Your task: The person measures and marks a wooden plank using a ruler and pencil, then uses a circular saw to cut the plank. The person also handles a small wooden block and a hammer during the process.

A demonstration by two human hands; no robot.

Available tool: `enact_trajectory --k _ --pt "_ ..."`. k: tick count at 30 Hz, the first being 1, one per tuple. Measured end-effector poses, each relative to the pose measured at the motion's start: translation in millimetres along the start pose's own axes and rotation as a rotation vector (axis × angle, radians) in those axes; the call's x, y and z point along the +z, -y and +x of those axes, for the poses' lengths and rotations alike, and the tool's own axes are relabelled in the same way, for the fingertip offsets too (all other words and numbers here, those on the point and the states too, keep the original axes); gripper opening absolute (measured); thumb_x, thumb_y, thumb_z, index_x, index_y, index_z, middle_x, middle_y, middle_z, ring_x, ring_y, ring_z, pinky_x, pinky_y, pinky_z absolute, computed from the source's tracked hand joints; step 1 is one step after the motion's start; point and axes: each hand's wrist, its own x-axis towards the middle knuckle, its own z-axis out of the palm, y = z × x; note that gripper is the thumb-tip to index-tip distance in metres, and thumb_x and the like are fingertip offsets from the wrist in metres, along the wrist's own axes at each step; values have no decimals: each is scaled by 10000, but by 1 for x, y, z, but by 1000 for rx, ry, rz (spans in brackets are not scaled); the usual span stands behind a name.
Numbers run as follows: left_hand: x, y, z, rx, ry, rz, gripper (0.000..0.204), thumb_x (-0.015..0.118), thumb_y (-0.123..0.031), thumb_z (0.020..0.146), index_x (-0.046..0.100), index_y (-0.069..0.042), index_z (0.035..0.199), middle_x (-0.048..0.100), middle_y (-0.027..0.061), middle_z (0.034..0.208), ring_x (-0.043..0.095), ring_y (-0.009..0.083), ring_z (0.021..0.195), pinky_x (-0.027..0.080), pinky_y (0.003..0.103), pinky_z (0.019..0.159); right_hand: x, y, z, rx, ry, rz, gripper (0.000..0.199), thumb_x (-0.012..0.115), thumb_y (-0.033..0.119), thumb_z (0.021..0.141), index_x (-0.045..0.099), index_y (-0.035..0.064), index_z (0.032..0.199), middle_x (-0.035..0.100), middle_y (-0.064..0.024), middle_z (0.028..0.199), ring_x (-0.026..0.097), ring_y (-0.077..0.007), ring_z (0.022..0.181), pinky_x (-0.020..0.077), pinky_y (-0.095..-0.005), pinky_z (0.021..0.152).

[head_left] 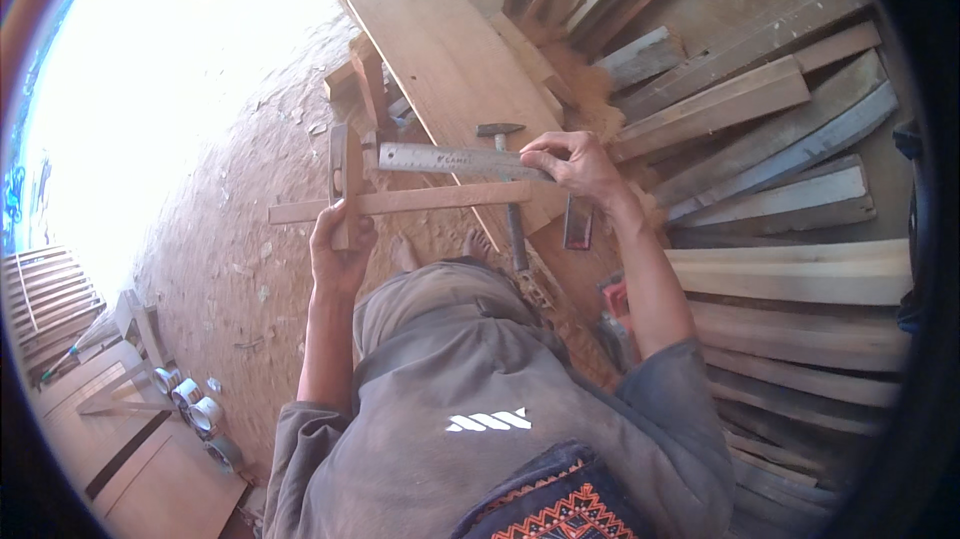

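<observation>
My left hand (pixel 340 247) is closed round the block of a wooden marking gauge (pixel 450 199), whose long beam passes through the upright block and points right. In my right hand (pixel 580 167), a flat metal ruler (pixel 440 161) is pinched near its right end. The ruler lies just above the beam, roughly along it, and its left end comes close to the block; whether they touch I cannot tell. Below both hands, a hammer (pixel 516 237) rests across a wide wooden board (pixel 440 59), partly hidden by the beam and ruler. Right of it is a dark-edged rectangular tool (pixel 578 223).
Stacked planks (pixel 790 274) and beams fill the right side. Sawdust (pixel 590 89) is heaped by the board. Wood chips litter the earthen floor (pixel 220 239). Several tape-like rolls (pixel 206 413) stand beside flat panels (pixel 170 484) at lower left. My bare feet (pixel 478 243) are near the board.
</observation>
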Motion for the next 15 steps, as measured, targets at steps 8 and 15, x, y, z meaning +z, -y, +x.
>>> enact_trajectory --k 8,15 --pt "-7 5 -19 26 -178 -102 280 662 -184 974 620 -7 1187 647 97 941 624 184 758 495 264 564 13 4 21 -88 249 49 197 806 205 934 812 39 1040 796 -57 928 697 -111 889 539 -298 817" --pt "-12 11 -20 26 -170 -133 226 678 -175 960 627 -39 1133 625 81 891 615 200 763 486 269 556 15 1 24 -128 277 28 210 815 219 926 814 35 1026 788 -68 959 696 -132 908 534 -312 815"
